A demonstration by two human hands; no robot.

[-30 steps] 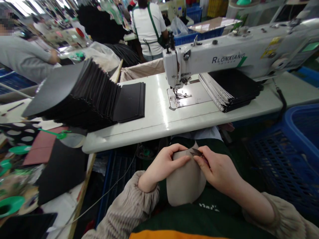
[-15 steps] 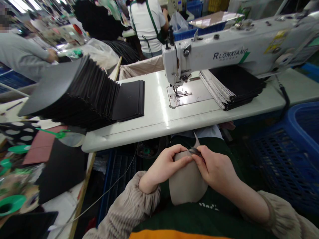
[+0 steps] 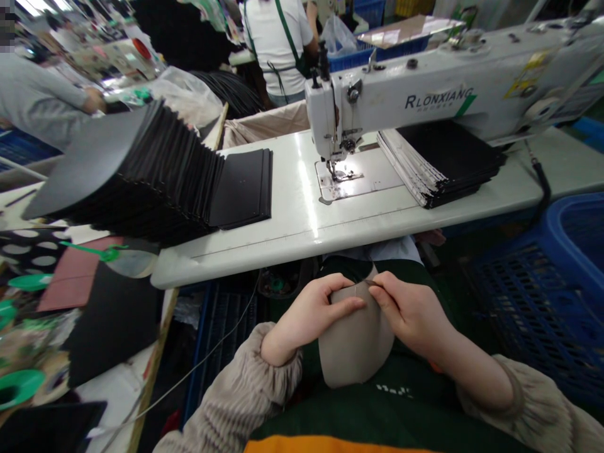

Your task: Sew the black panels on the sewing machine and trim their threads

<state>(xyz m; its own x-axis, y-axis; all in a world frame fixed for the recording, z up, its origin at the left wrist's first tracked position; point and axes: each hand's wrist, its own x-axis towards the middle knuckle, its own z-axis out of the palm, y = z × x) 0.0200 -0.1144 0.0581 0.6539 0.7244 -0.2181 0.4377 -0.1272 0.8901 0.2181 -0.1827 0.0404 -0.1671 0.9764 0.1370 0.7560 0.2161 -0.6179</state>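
Observation:
Over my lap I hold a grey-beige panel of sheet material (image 3: 353,349) with a rounded lower edge. My left hand (image 3: 321,308) is closed on its upper left part, thumb lying across the near face and fingers behind. My right hand (image 3: 408,308) pinches the panel's top right edge between thumb and fingers. A dark sliver (image 3: 369,282) shows at the right fingertips; whether it is a turned edge or a separate thing I cannot tell. Both hands are below the front edge of the sewing table (image 3: 292,236).
A white sewing machine (image 3: 377,107) stands on the table, with its needle area lit. Black panels (image 3: 245,189) are stacked to the left, a tall fanned pile (image 3: 155,176) beside them. More black panels (image 3: 453,157) lie under the machine arm. A blue basket (image 3: 557,277) stands at the right.
My right fingers have shifted slightly at the panel's top edge, and less of the dark piece shows between my hands. My left hand keeps its hold. The view has moved slightly.

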